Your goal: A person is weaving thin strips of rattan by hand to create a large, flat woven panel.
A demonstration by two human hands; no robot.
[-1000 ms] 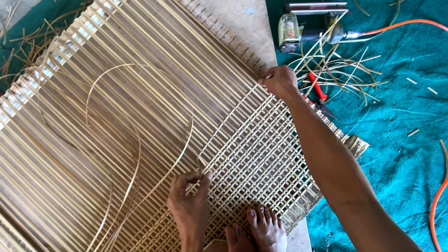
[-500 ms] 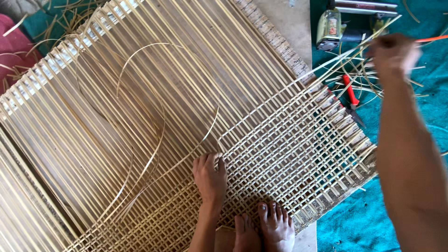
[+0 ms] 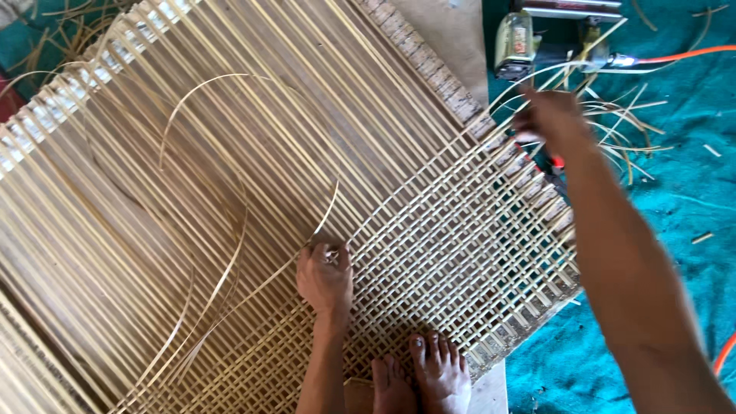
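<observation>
While the left hand [image 3: 325, 274] presses on the woven cane panel [image 3: 253, 230] at the edge of the finished lattice, its fingers are closed around the end of a loose cane strip [image 3: 230, 84], which loops up across the unwoven strands. The right hand [image 3: 553, 120] is raised past the panel's far edge, blurred, so whether its fingers grip anything cannot be told. Two bare feet [image 3: 422, 376] rest on the panel's near edge.
</observation>
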